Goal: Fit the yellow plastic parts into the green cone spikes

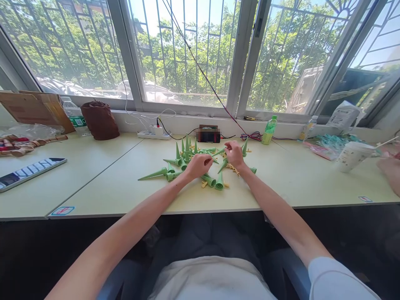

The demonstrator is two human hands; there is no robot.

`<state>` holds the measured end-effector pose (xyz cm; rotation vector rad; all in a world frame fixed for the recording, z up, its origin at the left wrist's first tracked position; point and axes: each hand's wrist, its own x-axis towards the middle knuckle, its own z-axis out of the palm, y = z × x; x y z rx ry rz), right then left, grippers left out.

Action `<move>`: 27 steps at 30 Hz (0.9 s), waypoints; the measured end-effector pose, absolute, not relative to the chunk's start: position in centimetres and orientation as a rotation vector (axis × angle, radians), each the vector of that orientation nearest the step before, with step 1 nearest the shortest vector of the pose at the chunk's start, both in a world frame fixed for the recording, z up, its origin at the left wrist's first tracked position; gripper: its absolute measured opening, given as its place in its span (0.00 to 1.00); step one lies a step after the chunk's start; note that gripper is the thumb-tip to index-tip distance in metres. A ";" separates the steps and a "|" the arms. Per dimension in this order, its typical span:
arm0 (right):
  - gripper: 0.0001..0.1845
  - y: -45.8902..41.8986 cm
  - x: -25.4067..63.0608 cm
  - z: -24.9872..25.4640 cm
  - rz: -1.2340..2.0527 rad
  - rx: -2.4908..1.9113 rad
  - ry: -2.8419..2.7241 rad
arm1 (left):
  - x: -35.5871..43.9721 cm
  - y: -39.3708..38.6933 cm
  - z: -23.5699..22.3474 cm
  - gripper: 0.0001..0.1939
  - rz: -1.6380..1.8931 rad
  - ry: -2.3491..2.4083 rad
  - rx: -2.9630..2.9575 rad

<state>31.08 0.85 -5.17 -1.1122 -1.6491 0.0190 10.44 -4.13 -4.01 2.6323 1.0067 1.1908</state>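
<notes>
A slim green plastic cone point(218, 152) spans the gap between my two hands above the table. My left hand point(198, 166) is closed, its fingertips pinched at the cone's lower left end. At the other end, my right hand point(234, 154) has its fingers curled around the cone's tip area. Around them lie many more green cones, some standing upright point(186, 151) and others on their sides point(154, 174). One cone point(219, 182) points its hollow end toward me. Small yellow pieces point(204, 183) are scattered among the cones, partly hidden by my hands.
Behind the cones stands a phone point(209, 136). A green bottle point(269, 130) and cables point(252, 136) are at the back. On the right are a white cup point(354, 156) and another person's hand point(390, 166). To the left are a tablet-like device point(31, 171) and a brown bag point(99, 120).
</notes>
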 end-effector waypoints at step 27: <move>0.12 -0.3 27.8 -6.6 -0.131 -1.422 -2.246 | 10.1 -3.0 -4.2 0.04 1.697 1.265 2.360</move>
